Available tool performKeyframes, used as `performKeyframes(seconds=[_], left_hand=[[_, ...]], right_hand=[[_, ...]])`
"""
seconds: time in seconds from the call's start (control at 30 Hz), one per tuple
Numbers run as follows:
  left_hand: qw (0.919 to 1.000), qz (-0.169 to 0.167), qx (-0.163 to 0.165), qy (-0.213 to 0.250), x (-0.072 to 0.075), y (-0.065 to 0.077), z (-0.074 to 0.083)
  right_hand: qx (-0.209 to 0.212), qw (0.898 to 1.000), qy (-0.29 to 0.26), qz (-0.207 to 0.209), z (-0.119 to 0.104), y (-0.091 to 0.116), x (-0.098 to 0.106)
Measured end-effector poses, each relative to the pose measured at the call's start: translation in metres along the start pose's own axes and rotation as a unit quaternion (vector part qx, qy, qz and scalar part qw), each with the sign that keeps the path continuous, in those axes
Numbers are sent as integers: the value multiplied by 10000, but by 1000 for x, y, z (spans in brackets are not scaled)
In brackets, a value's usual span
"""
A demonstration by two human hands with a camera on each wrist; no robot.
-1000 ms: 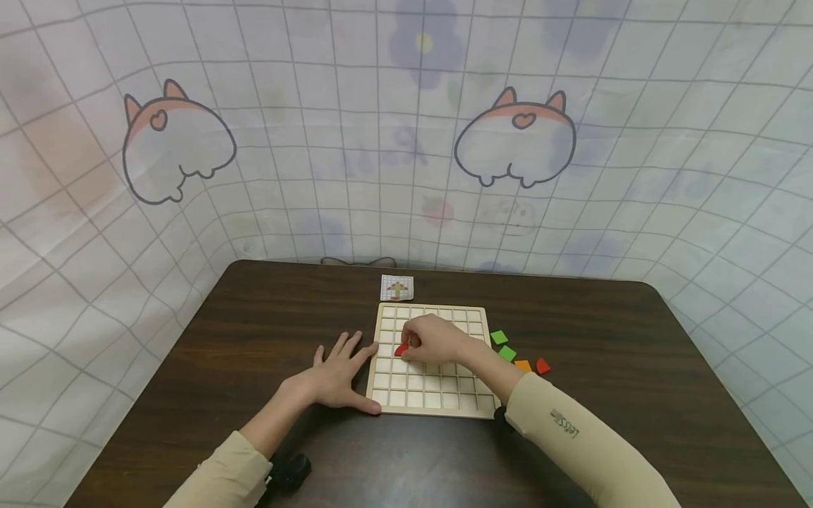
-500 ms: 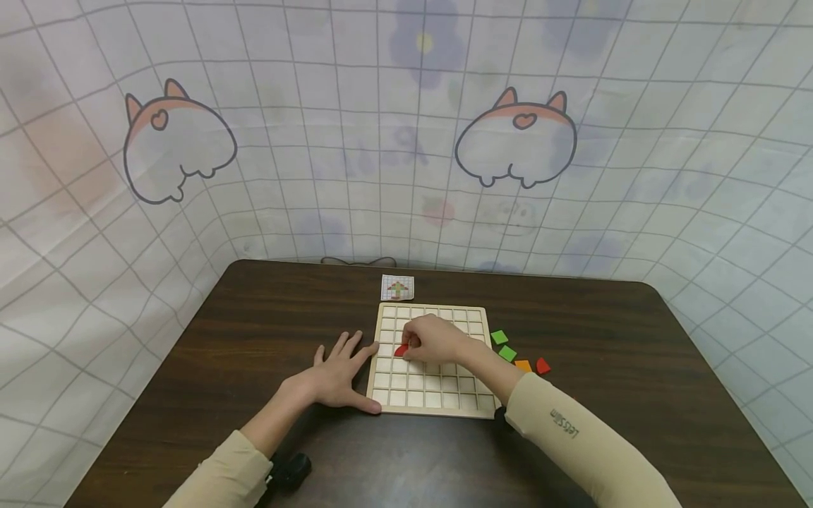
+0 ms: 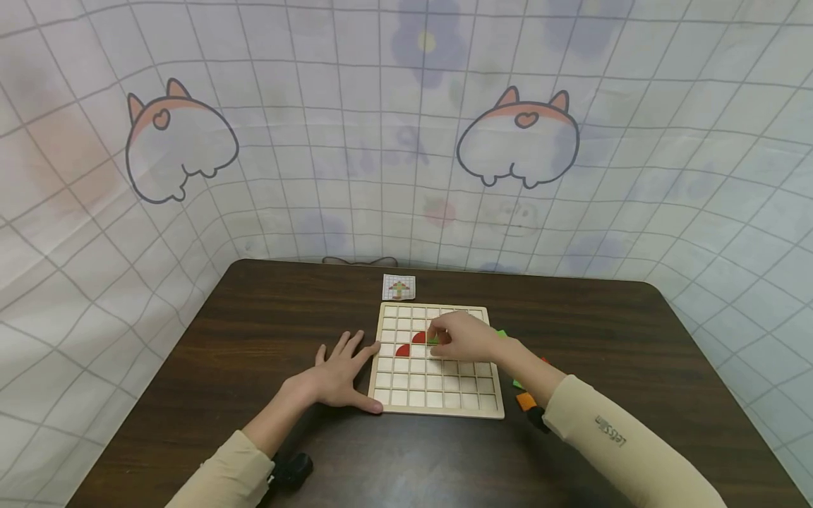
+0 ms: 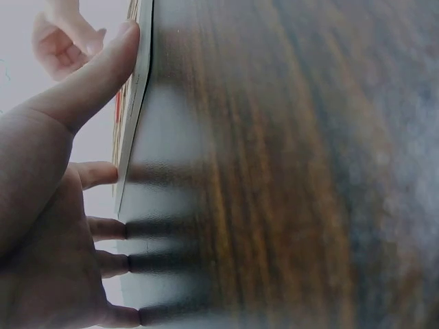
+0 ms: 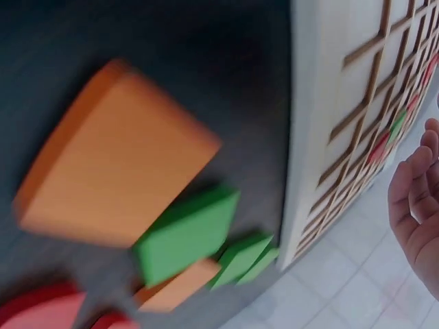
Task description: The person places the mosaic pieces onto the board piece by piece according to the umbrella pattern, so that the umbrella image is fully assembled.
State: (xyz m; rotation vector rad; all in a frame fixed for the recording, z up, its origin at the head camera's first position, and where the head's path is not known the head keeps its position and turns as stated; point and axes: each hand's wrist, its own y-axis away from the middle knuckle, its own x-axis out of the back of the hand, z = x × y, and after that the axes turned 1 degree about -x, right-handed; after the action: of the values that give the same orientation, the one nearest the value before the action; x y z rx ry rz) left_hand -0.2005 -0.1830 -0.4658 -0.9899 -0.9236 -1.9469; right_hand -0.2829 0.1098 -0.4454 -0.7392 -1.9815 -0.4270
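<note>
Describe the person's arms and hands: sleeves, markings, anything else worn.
The beige fabric left sleeve looks plain; the matching beige fabric right sleeve carries small dark lettering, seemingly LetsSlim. A small black rounded device shows by each sleeve's end. The bare, five-fingered left hand and bare right hand wear no gloves.

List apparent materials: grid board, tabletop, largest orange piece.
Grid board: likely wood, matte, judging by its pale tan frame.
Tabletop: wood or laminate, satin, from dark streaked grain and soft reflections.
Orange piece: perhaps painted wood or plastic; its smooth, even color leaves it open.
</note>
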Motion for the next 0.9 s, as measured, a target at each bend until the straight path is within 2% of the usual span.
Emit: performKeyframes(seconds=[0.2,0.6,0.9], left_hand=[[10000,-4,1,-12,-1,0,0],[9999,-27,69,-75,-1,-1,1],[9999,-42,83,-70,0,-1,1]], right_hand=[[-77,9998,-69,149,18,21,14],[-732,9960,-426,286,55,58,31],[-1156,9917,-493,287,79,75,40]])
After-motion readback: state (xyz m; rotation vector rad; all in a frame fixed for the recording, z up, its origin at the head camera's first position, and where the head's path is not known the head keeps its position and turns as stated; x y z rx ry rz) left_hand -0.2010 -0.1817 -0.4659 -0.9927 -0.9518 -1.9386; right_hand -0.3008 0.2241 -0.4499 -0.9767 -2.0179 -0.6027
